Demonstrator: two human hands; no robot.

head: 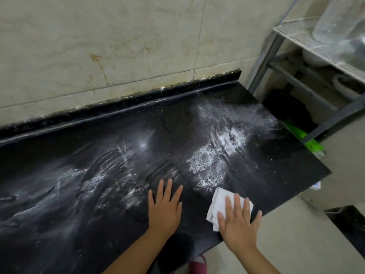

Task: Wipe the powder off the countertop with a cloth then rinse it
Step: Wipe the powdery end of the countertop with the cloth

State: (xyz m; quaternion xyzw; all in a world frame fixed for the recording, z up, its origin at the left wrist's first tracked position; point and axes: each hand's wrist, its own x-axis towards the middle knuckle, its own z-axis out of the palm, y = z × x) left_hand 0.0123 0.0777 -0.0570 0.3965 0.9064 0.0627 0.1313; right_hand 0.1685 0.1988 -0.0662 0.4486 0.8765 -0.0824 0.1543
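A crumpled white cloth [223, 206] lies near the front edge of the black worktop [286, 167], at lower right of the frame, pressed flat under the right hand [238, 220], fingers straight and spread. White powder [209, 165] lies just above the cloth in a thick patch, with thinner smears trailing left across the dark surface. The left hand [165, 206] rests flat on the worktop beside it, fingers spread. The worktop's right edge ends by a grey metal rack [292, 76] at upper right. A tiled wall [98, 46] bounds the back.
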